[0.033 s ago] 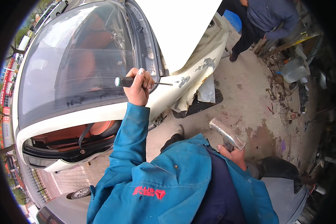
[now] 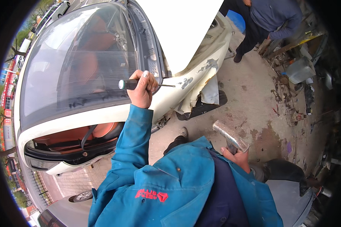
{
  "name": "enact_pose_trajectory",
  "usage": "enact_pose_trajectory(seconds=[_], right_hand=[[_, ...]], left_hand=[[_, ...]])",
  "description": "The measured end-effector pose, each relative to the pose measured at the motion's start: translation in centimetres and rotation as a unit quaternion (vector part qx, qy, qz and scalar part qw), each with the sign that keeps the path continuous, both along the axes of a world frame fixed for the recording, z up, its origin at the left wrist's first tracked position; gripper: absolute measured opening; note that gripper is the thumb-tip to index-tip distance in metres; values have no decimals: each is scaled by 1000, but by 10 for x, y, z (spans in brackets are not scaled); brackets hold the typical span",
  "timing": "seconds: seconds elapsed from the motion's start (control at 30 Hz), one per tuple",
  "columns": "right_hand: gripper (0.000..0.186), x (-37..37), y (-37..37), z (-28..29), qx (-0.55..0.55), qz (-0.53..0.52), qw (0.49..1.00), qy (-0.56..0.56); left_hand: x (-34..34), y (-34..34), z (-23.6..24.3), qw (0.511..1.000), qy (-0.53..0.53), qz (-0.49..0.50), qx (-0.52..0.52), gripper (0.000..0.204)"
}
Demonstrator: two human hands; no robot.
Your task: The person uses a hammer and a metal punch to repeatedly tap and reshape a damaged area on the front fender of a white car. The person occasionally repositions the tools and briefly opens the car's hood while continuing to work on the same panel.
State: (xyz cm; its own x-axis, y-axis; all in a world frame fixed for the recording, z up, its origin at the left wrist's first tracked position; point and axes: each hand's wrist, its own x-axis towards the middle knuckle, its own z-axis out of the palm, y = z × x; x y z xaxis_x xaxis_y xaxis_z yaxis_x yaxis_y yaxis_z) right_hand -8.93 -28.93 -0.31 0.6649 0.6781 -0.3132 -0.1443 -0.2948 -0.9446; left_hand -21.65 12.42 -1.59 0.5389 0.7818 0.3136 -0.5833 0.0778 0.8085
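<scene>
My left hand (image 2: 143,90) is closed around the dark handle of a screwdriver (image 2: 129,84), whose pale end cap sticks out to the left. Its thin shaft points right, over the front fender (image 2: 170,81) of a cream-white car; whether the tip touches the metal I cannot tell. Lower right, close to my body, my right hand (image 2: 239,158) grips a hammer (image 2: 230,135) by its handle, most of which is hidden. The hammer's worn metal head is uppermost. Scraped paint and a bent, torn edge mark the fender ahead of the screwdriver.
The car's white hood (image 2: 182,30) stands raised beyond the windshield (image 2: 75,64). A person (image 2: 272,19) in dark clothes stands at the far right. Scrap and a translucent plastic bin (image 2: 300,70) line the right side. A grey car panel (image 2: 288,200) lies behind me at lower right.
</scene>
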Motion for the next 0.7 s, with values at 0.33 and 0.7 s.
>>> enact_pose_trajectory(seconds=[0.33,0.7], right_hand=[[29,-26,-32,-22,-20,-30,997,75],[17,-129,-2,-31,20,-198,980,-9]], left_hand=[[-15,-124,12,886,312,22,342,36],[10,-97,2,834,62,-93,540,25]])
